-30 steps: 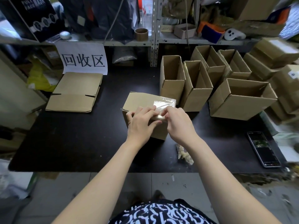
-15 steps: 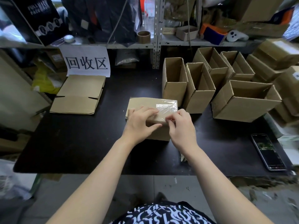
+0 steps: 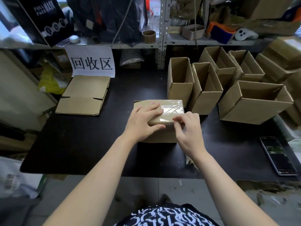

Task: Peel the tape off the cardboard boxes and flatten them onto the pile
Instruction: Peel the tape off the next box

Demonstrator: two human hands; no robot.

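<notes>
While my left fingers are pressing flat on the box, my right fingers are pinching the tape edge; peeling low seems safest.

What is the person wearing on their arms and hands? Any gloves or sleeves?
No gloves. The left hand and right hand are bare, with no rings or watch showing. No sleeves show either, right down to the picture's bottom edge. The top is black with white squiggly shapes.
</notes>
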